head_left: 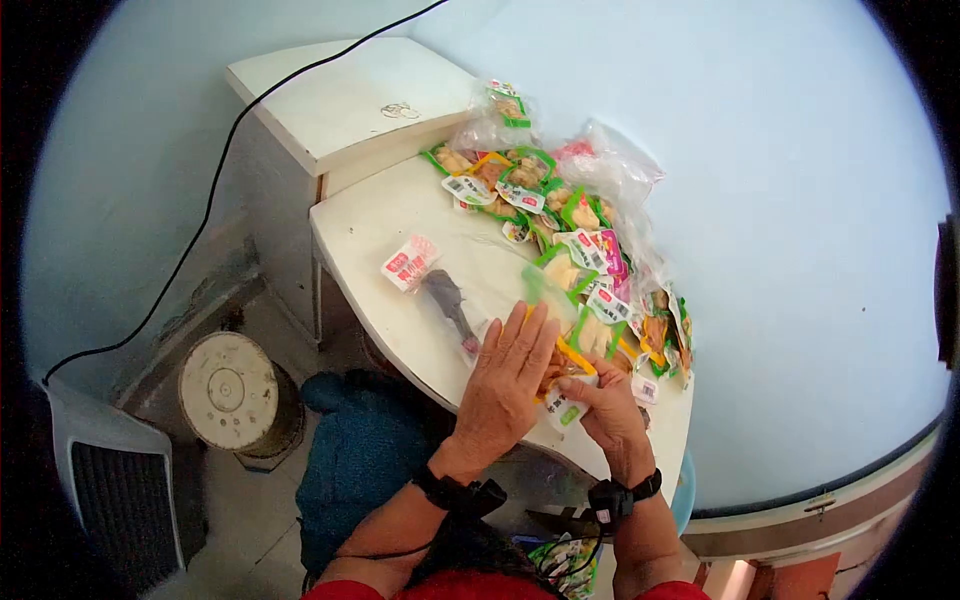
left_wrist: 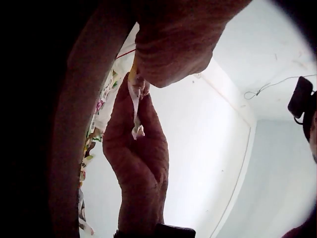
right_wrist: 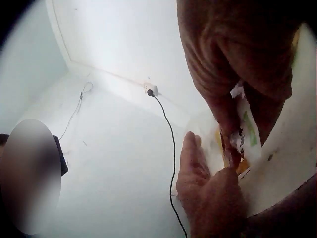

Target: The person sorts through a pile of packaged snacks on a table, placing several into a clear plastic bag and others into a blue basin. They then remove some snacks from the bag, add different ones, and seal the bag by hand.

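Observation:
A small packet with an orange edge and white label (head_left: 566,408) is held over the table's front edge. My right hand (head_left: 612,415) pinches its right side, thumb on top; in the left wrist view the right hand (left_wrist: 138,153) has it between thumb and fingers. My left hand (head_left: 508,385) lies against the packet's left side with fingers extended, back of the hand up. In the right wrist view the left hand (right_wrist: 208,193) touches the packet (right_wrist: 245,131). Left of the hands lies a clear packet with dark contents (head_left: 452,308) and a pink-white label.
Many green-edged snack packets (head_left: 525,170) and clear plastic bags (head_left: 610,160) are heaped along the table's wall side. A raised white shelf (head_left: 350,90) stands at the back left. On the floor are a round stool (head_left: 228,390) and a grey appliance (head_left: 120,480).

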A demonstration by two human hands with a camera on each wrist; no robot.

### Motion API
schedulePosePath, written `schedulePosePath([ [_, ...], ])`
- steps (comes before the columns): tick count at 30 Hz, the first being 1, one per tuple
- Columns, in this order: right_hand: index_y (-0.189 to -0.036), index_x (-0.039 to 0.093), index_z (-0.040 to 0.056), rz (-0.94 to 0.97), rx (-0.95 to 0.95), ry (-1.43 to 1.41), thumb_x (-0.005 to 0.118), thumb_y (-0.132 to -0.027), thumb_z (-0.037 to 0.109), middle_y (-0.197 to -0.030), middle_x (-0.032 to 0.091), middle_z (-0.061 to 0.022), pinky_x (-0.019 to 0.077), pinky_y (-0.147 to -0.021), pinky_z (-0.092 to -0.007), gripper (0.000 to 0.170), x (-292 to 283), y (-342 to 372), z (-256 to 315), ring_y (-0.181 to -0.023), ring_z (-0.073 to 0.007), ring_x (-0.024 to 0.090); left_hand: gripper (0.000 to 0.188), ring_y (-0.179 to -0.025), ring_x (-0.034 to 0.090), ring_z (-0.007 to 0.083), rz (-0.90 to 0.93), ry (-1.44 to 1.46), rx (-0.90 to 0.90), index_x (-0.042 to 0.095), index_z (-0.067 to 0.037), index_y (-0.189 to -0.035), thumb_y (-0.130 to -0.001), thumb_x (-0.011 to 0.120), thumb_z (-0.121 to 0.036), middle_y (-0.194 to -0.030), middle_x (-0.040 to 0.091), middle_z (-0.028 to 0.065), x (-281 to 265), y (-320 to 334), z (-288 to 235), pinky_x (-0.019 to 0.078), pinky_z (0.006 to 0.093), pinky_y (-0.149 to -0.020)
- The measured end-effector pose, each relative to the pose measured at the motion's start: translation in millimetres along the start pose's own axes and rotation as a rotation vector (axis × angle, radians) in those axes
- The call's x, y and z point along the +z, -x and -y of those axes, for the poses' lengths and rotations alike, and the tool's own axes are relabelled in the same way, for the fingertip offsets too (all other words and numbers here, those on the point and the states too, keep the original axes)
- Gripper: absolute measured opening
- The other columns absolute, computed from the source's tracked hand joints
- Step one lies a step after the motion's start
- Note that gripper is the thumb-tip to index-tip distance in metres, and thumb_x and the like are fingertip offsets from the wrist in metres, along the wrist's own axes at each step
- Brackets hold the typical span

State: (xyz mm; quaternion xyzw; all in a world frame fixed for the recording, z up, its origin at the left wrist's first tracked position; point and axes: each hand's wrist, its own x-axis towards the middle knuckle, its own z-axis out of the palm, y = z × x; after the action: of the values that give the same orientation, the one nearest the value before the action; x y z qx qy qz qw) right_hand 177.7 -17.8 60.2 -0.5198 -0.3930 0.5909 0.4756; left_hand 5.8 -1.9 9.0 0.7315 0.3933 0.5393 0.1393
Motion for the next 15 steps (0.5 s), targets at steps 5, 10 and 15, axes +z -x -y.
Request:
schedulePosePath([
  [5,-0.133,0.052,-0.0016,0.053,-0.026,-0.097,0.065,-0.087,-0.007,-0.121,0.065,-0.0110,0.0554,-0.088,-0.0303,0.049,11,-9,4,-0.102,-0.0167,0.067,0.060,-0.141,0.035,0.0402,0.005,0.022,0.050,0.043,0.001,-0.142,-0.083,0.053,-0.002,-0.149,0.041,0.0218,0,-4,1,0.0265,0.0528,-0.116],
  [10,-0.139,0.044,-0.0003,0.135,-0.074,-0.221,0.062,-0.088,-0.008,-0.127,0.060,-0.0108,0.0547,-0.091,-0.0310,0.055,28,-30,-1,-0.106,-0.0184,0.065,0.058,-0.141,0.035,0.0407,-0.002,0.075,0.058,0.047,0.001,-0.139,-0.081,0.050,0.001,-0.149,0.041,0.0219,0,-2,1,0.0264,0.0535,-0.116],
  [15,-0.132,0.048,0.0013,0.223,0.006,-0.375,0.060,-0.091,-0.004,-0.124,0.060,-0.0111,0.0552,-0.092,-0.0324,0.043,25,-43,-17,-0.110,-0.0212,0.063,0.055,-0.141,0.035,0.0411,-0.001,0.083,0.042,0.050,0.002,-0.135,-0.080,0.051,0.001,-0.148,0.042,0.0216,0,-1,3,0.0262,0.0555,-0.115],
])
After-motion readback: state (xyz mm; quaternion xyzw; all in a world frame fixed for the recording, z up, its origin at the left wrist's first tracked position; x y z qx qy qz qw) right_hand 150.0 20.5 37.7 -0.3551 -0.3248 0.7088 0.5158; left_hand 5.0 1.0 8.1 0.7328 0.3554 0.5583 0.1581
